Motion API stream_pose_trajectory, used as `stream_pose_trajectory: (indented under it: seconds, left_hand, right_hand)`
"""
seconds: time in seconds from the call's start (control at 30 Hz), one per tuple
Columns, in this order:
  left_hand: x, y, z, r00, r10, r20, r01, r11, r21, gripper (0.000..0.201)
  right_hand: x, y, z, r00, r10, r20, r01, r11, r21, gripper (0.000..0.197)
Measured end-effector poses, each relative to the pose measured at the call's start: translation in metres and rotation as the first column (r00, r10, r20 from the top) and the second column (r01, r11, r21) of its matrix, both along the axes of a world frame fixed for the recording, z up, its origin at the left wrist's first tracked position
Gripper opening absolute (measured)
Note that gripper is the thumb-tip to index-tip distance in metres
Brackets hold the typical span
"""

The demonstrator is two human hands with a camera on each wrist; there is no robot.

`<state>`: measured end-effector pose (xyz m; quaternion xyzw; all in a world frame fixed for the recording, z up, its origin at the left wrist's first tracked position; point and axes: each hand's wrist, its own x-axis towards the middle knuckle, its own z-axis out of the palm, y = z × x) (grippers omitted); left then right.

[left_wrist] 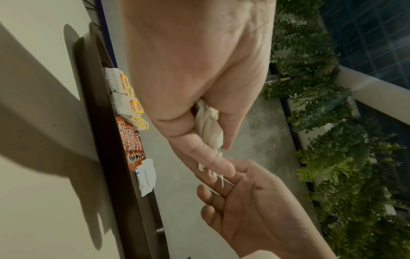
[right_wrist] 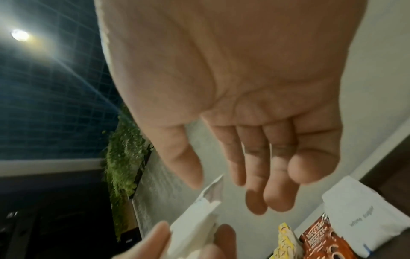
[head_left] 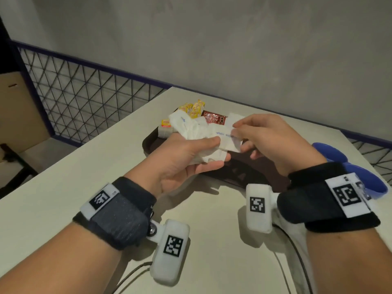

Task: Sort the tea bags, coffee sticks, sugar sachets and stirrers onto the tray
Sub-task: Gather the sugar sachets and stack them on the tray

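My left hand (head_left: 212, 150) grips a bunch of white sugar sachets (head_left: 191, 128) above the dark brown tray (head_left: 151, 143). My right hand (head_left: 239, 135) pinches the end of one sachet (head_left: 224, 137) of that bunch between thumb and fingers. On the tray's far side lie yellow-tagged tea bags (head_left: 192, 108), red coffee sticks (head_left: 214, 119) and one white sugar sachet (head_left: 234, 117). The left wrist view shows the tea bags (left_wrist: 124, 98), coffee sticks (left_wrist: 131, 140) and lone sachet (left_wrist: 146, 177) in a row. In the right wrist view the bunch (right_wrist: 193, 224) sits below my right fingers (right_wrist: 255, 192). No stirrers are visible.
The tray stands on a pale table (head_left: 84, 177). Blue plastic items (head_left: 331, 152) lie at the table's right edge behind my right wrist. A wire mesh fence (head_left: 84, 98) with a blue rail runs along the left and back. Cables (head_left: 286, 247) trail across the near table.
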<state>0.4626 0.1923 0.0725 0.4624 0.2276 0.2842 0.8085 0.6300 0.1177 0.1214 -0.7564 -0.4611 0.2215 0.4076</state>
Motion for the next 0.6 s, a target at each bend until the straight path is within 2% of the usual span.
stream_pose_trajectory:
  seconds: [0.1,0.17,0.27,0.33,0.5,0.6]
  left_hand:
    - [-0.001,-0.002,0.0,0.999,-0.032,-0.013,0.032,0.999,-0.009,0.04]
    - [-0.001,0.0,0.0,1.0,-0.021,-0.019,0.02,0.999,-0.041,0.035]
    - [-0.002,0.004,0.0,0.999,-0.009,-0.033,0.006,0.996,-0.092,0.032]
    - [-0.002,0.006,-0.001,0.999,-0.01,-0.05,0.005,0.994,-0.107,0.035]
    - [-0.003,0.013,-0.003,0.997,0.016,-0.073,-0.027,0.989,-0.148,0.044]
    - [-0.002,0.016,-0.006,0.997,0.011,-0.078,-0.023,0.987,-0.157,0.038]
  right_hand:
    - [0.009,-0.003,0.0,0.999,0.023,-0.032,-0.027,0.993,-0.118,0.012]
    - [0.017,-0.001,0.009,0.997,0.034,-0.076,-0.044,0.99,-0.133,0.012]
    - [0.039,0.013,0.029,0.995,-0.03,-0.098,0.019,0.993,-0.113,0.015]
    - [0.057,0.027,0.034,0.996,-0.071,-0.058,0.062,0.987,-0.146,0.014]
    - [0.077,0.062,0.001,0.999,-0.041,0.022,0.047,0.901,-0.432,0.016]
    - [0.085,0.082,-0.02,0.996,-0.081,-0.024,0.06,0.878,-0.474,0.014]
